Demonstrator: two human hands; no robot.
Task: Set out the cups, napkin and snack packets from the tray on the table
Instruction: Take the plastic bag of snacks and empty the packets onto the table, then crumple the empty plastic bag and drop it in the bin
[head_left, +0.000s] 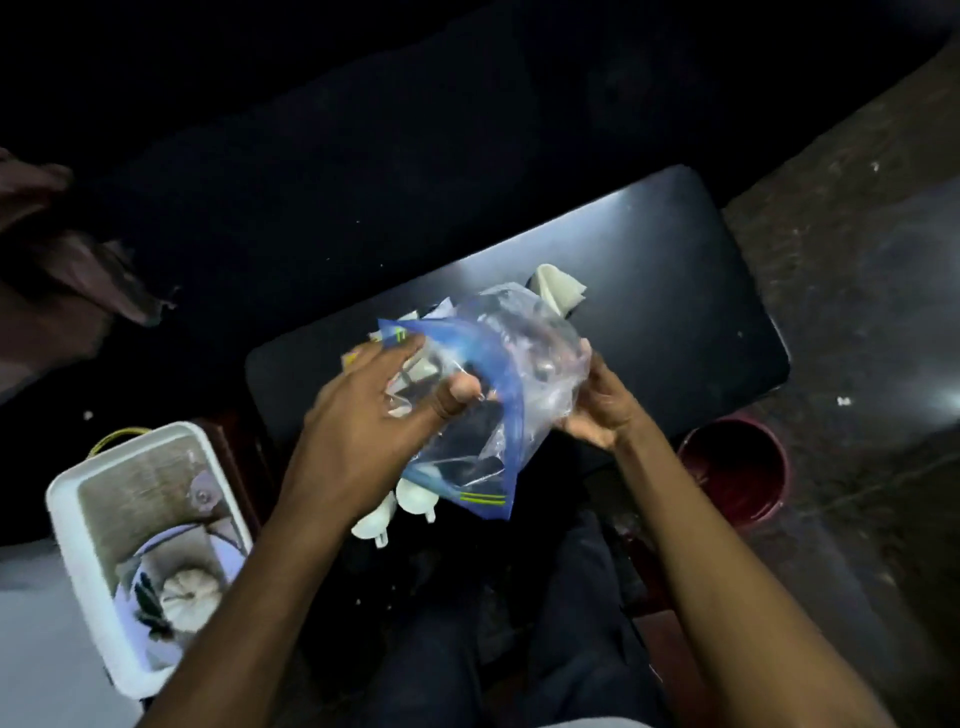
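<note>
your left hand pinches the clear bag between thumb and fingers, right hand cupping its far side (long axis toward you).

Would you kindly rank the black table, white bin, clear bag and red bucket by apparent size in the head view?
1. Black table
2. White bin and clear bag: alike; both nearer the camera
3. Red bucket
</note>
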